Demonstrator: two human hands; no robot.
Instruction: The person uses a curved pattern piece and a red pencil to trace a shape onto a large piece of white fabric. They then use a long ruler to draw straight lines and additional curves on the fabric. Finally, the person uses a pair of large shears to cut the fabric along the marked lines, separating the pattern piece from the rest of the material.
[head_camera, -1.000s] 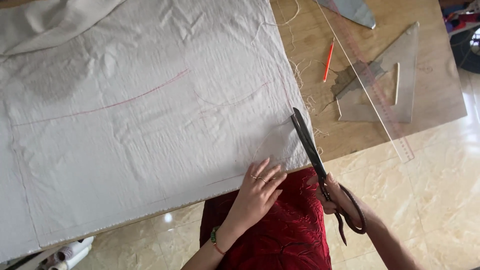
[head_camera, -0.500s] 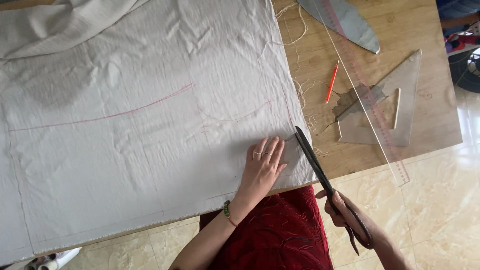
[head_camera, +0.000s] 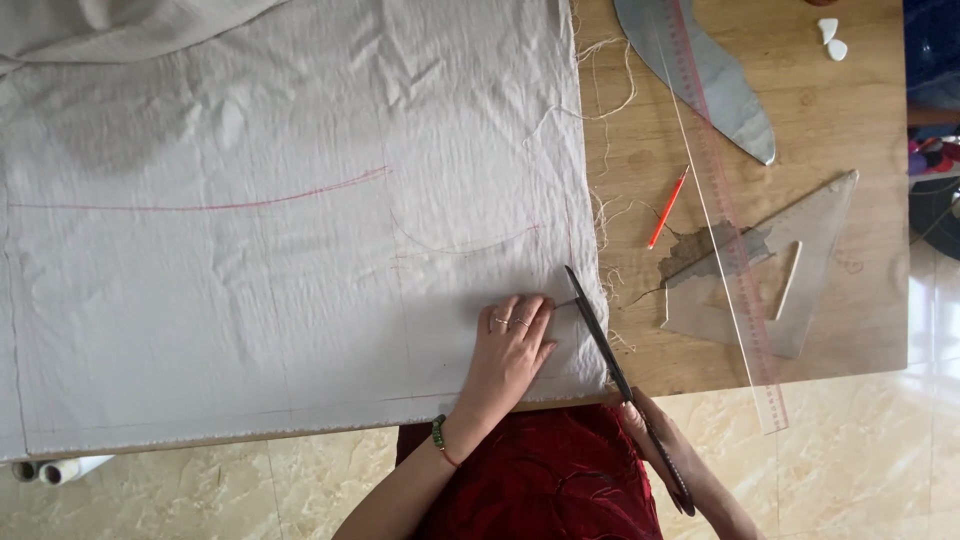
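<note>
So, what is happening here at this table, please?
A person in red clothing is cutting a large pale fabric spread over a wooden table. The left hand lies flat on the cloth near its right edge, while the right hand holds long dark scissors whose blades run along that edge. Red curved lines are drawn on the fabric. Beside it lie an orange pencil, a clear triangle, a long clear ruler and a curved template.
</note>
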